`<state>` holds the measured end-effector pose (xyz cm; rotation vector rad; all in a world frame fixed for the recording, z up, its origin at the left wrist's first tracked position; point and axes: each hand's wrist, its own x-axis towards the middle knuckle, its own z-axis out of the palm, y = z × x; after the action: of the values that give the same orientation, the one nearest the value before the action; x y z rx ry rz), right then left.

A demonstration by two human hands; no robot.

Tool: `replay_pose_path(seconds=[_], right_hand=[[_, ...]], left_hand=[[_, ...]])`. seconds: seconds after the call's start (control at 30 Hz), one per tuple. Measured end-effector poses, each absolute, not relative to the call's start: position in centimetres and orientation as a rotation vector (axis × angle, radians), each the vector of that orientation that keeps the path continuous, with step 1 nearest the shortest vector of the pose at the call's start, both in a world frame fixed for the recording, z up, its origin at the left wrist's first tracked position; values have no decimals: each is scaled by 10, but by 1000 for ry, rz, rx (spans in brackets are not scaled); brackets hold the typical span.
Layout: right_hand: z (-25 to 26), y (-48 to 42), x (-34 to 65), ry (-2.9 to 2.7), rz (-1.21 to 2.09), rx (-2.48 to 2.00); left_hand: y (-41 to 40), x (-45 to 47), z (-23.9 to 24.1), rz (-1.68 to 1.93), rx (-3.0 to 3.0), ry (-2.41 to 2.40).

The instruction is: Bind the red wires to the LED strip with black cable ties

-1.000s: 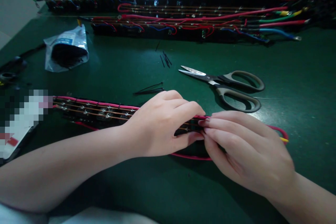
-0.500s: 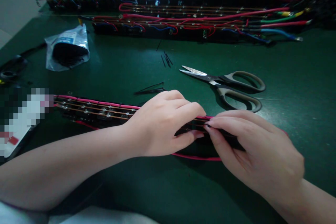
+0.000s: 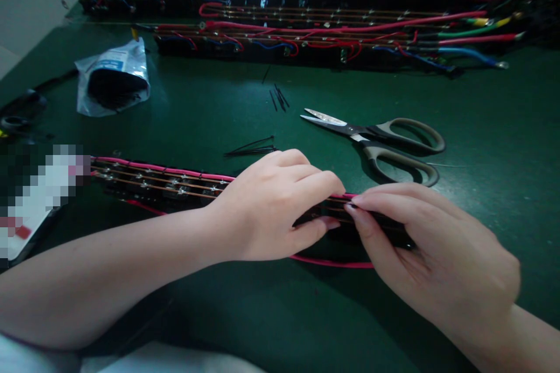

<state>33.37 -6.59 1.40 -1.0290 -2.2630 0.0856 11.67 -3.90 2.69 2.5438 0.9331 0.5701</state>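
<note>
Shifted rightward, the right hand (image 3: 446, 245) pinches a dark sliver (image 3: 352, 205) while the left hand (image 3: 273, 210) clasps the wired strip (image 3: 175, 185).

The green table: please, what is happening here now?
A person's left hand lies across a black strip with a red wire. The right hand has thumb and fingertip close together at the strip; anything between them is too small to tell. Beyond the hands, scissors lie slightly open on the table, with black ties to their left.
</note>
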Motion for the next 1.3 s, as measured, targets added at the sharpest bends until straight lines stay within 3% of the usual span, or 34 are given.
replay_pose_path(seconds=[1.3], right_hand=[[14,-65,334,-2274,78,-1063]], left_hand=[[-40,117,28,552,2494,943]])
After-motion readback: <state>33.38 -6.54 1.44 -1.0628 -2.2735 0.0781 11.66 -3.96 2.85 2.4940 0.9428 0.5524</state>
